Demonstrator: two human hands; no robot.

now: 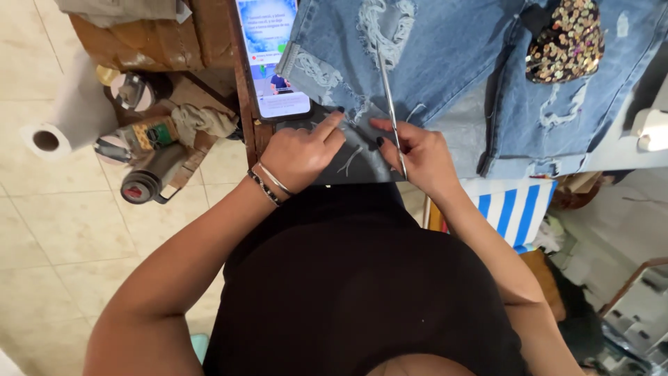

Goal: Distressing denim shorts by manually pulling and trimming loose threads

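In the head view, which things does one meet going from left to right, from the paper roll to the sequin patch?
Paper roll → dark flask → phone → left hand → slim metal tool in the right hand → sequin patch on the jeans.

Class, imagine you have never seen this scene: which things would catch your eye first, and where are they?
First, the ripped blue jeans spread across the top, with a sequinned patch at the upper right. At the centre, the left hand presses the frayed denim while the right hand holds a thin metal tool over it. A lit phone lies just left of the jeans.
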